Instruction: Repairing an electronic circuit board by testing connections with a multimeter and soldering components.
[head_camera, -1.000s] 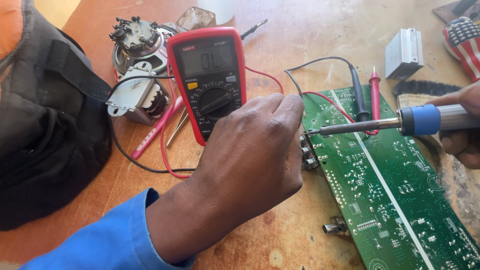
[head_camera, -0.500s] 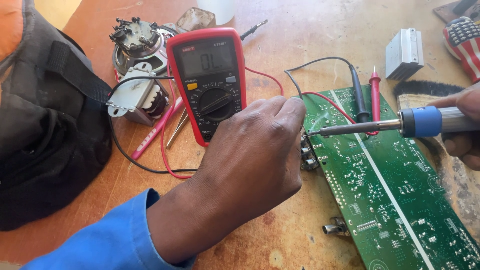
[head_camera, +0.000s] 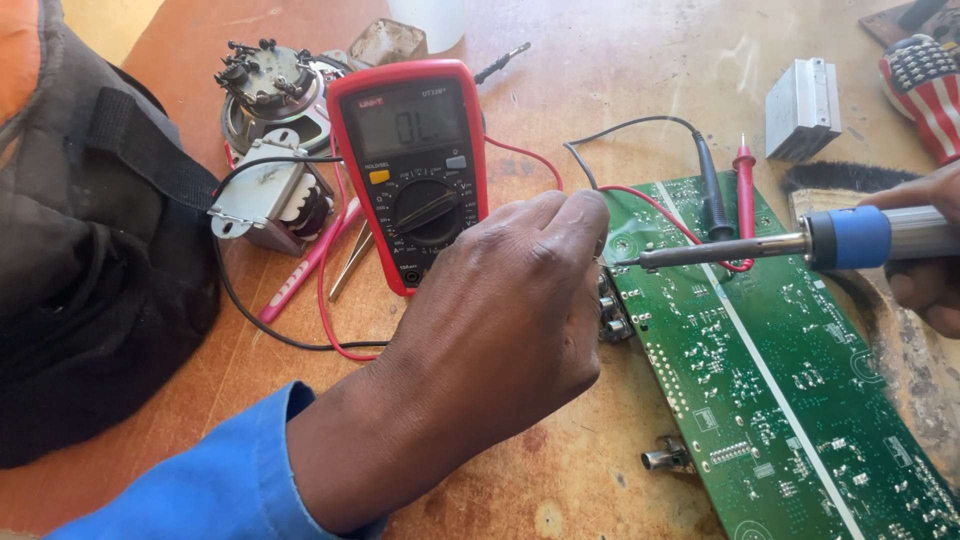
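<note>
A long green circuit board (head_camera: 790, 390) lies on the wooden bench, running toward the lower right. My right hand (head_camera: 925, 265) at the right edge grips a soldering iron (head_camera: 790, 243) with a blue collar; its tip reaches left to the board's top left corner. My left hand (head_camera: 500, 330), in a blue sleeve, rests at that corner with fingertips pinched close by the iron's tip; what they hold is hidden. A red multimeter (head_camera: 413, 170) lies behind my left hand, its red and black probes (head_camera: 730, 195) resting on the board.
A black bag (head_camera: 80, 270) fills the left side. A small transformer (head_camera: 270, 200) and a round speaker (head_camera: 265, 85) sit left of the meter. A grey metal block (head_camera: 802, 95), a striped object (head_camera: 925, 90) and a dark brush (head_camera: 850, 178) lie at the upper right.
My left hand's fingertips have shifted slightly right toward the iron's tip. The soldering iron has stayed almost still.
</note>
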